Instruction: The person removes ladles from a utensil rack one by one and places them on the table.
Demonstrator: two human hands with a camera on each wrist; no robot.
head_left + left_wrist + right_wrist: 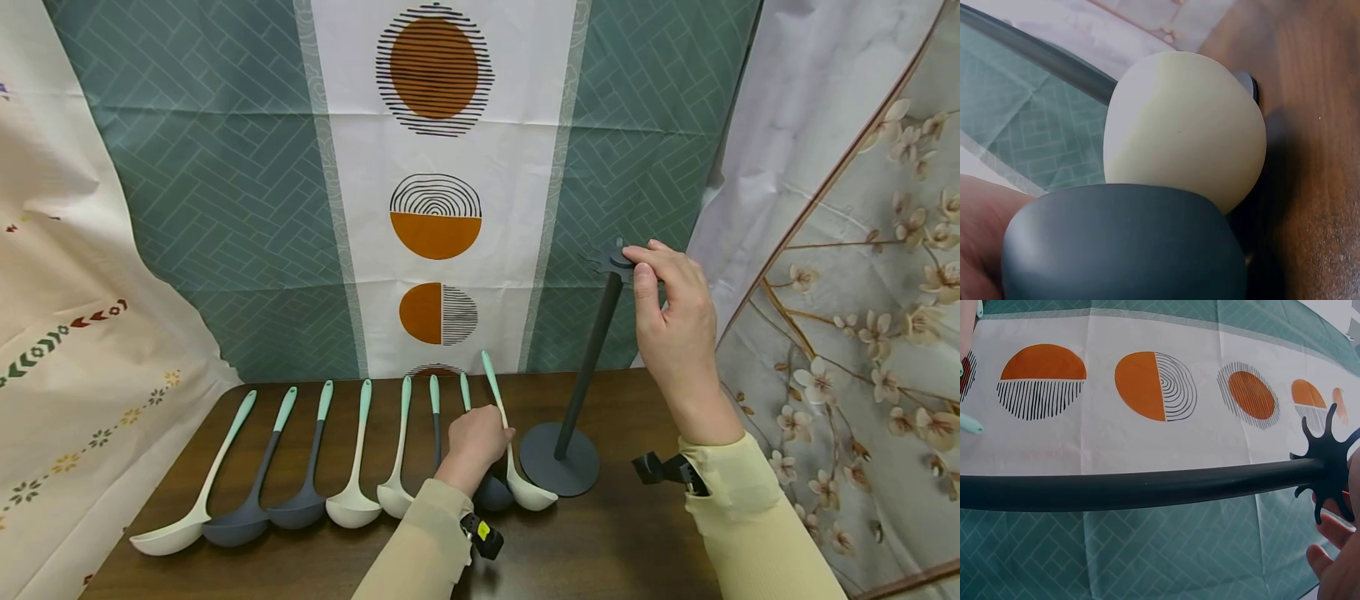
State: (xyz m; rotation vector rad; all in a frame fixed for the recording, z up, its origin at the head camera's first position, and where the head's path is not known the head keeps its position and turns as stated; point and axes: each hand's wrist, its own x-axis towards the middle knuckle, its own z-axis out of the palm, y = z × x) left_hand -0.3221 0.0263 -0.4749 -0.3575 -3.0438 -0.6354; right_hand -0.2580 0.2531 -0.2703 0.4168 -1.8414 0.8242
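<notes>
Near the right end of a row of ladles, my left hand (474, 442) pinches the handle of a cream ladle (531, 495) with a mint-green tip. A dark grey ladle (493, 495) lies just left of it, its handle partly hidden by that hand. In the left wrist view the dark bowl (1125, 244) covers part of the cream bowl (1188, 131). Higher up, my right hand (678, 321) holds the hooked top of a dark utensil stand (588, 362) with thumb and fingers. The right wrist view shows the stand's curved hooks (1329, 444) by the fingertips.
Several cream and dark grey ladles (354, 507) lie side by side on the brown wooden table (300, 571). The stand's round base (543, 454) rests to the right of the row. A patterned green and white cloth (225, 208) hangs behind, with floral curtains (892, 400) at the right.
</notes>
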